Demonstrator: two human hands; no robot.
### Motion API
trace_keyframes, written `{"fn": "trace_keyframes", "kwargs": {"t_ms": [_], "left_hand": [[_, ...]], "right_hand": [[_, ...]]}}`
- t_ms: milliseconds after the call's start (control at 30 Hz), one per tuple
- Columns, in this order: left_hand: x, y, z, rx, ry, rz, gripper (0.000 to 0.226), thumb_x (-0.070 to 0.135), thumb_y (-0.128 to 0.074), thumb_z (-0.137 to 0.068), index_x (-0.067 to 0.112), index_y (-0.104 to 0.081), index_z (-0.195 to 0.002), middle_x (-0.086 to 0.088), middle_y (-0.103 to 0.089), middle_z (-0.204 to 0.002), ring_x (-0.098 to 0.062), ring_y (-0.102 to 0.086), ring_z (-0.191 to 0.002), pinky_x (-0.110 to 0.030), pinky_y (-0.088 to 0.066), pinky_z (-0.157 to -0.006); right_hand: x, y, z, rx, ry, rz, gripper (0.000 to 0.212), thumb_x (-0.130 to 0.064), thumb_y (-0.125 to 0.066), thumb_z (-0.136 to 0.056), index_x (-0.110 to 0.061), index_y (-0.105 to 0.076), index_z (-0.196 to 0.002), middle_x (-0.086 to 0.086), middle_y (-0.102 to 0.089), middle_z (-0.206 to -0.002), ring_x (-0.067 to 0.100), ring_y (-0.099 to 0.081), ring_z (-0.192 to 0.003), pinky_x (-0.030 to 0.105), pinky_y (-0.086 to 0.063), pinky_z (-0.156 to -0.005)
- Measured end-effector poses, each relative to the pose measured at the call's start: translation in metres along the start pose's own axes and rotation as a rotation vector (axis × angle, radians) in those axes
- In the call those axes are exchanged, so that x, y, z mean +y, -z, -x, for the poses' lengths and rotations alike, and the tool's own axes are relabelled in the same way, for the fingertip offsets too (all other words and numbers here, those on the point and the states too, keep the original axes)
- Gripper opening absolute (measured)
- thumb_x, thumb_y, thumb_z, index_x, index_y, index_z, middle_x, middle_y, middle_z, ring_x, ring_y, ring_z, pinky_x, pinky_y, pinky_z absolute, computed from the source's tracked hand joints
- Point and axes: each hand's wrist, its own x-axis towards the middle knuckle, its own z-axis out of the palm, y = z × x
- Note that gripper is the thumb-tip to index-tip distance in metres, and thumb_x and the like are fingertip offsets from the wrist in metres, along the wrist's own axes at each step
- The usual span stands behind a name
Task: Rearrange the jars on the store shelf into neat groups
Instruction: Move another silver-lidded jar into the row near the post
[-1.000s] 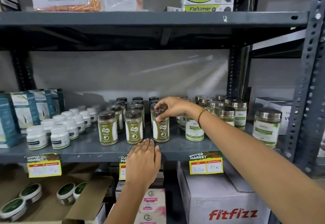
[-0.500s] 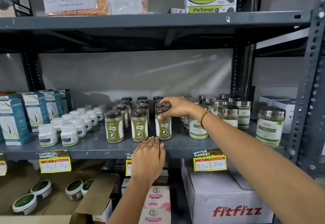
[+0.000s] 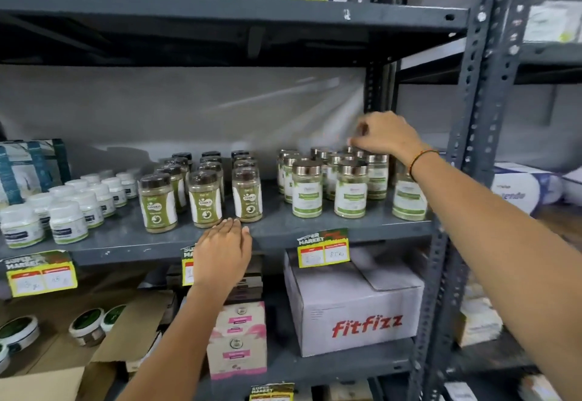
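On the grey middle shelf (image 3: 277,227) stand three neat columns of brown-lidded green jars (image 3: 205,199). To their right is a cluster of silver-lidded jars (image 3: 307,189), with one silver-lidded jar (image 3: 407,199) standing apart by the post. My right hand (image 3: 385,136) hovers over the back of that cluster, fingers bent down to the lid of a rear jar; whether it grips the lid is unclear. My left hand (image 3: 223,252) lies flat on the shelf's front edge, just in front of the brown-lidded jars, holding nothing.
Small white bottles (image 3: 67,221) and teal boxes (image 3: 28,167) fill the shelf's left end. A perforated steel post (image 3: 472,117) stands right beside my right forearm. Below are a Fitfizz carton (image 3: 356,306), pink boxes (image 3: 237,337) and an open cardboard box of tins (image 3: 19,333).
My right hand has let go of the front brown-lidded jar and moved right and back to the silver-lidded cluster. The left hand has stayed on the shelf edge.
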Motion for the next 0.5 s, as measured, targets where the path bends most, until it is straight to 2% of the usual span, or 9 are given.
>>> {"fn": "trace_keyframes", "kwargs": {"t_ms": [100, 200, 267, 367, 500], "left_hand": [[-0.001, -0.001, -0.001, -0.005, 0.0, 0.005, 0.055, 0.038, -0.028, -0.094, 0.005, -0.067, -0.114, -0.012, -0.068, -0.116, -0.026, -0.061, -0.111, -0.039, -0.045, -0.097], [-0.001, -0.003, -0.001, 0.002, 0.014, 0.02, 0.052, 0.036, -0.032, -0.094, 0.004, -0.067, -0.113, -0.013, -0.068, -0.116, -0.028, -0.061, -0.111, -0.041, -0.046, -0.096], [-0.001, -0.004, -0.001, -0.003, 0.019, 0.017, 0.047, 0.034, -0.036, -0.094, 0.003, -0.068, -0.111, -0.015, -0.069, -0.114, -0.029, -0.062, -0.109, -0.043, -0.047, -0.094], [-0.002, -0.006, -0.002, -0.018, 0.028, 0.001, 0.044, 0.032, -0.04, -0.094, 0.003, -0.068, -0.111, -0.015, -0.068, -0.115, -0.03, -0.062, -0.11, -0.044, -0.048, -0.092], [-0.001, -0.006, -0.002, -0.029, 0.063, 0.0, 0.043, 0.033, -0.041, -0.094, 0.006, -0.067, -0.115, -0.012, -0.066, -0.12, -0.028, -0.059, -0.114, -0.043, -0.046, -0.095]], "right_hand": [[0.036, 0.009, 0.006, -0.088, -0.132, 0.219, 0.039, -0.046, -0.065, -0.082, -0.021, -0.068, -0.112, 0.011, -0.066, -0.114, 0.036, -0.061, -0.106, 0.044, -0.053, -0.089], [0.058, 0.008, 0.011, -0.157, -0.197, 0.373, 0.042, -0.049, -0.061, -0.087, -0.017, -0.067, -0.115, 0.009, -0.066, -0.11, 0.033, -0.061, -0.106, 0.04, -0.051, -0.083], [0.064, 0.004, 0.012, -0.208, -0.213, 0.419, 0.046, -0.053, -0.058, -0.089, -0.016, -0.065, -0.115, 0.007, -0.064, -0.111, 0.032, -0.059, -0.11, 0.038, -0.048, -0.082], [0.064, -0.005, 0.012, -0.25, -0.2, 0.459, 0.056, -0.055, -0.053, -0.09, -0.012, -0.061, -0.125, 0.01, -0.059, -0.127, 0.031, -0.055, -0.117, 0.041, -0.047, -0.084], [0.064, -0.01, 0.01, -0.262, -0.186, 0.483, 0.053, -0.05, -0.057, -0.091, -0.011, -0.061, -0.126, 0.009, -0.059, -0.126, 0.03, -0.057, -0.115, 0.041, -0.048, -0.085]]}}
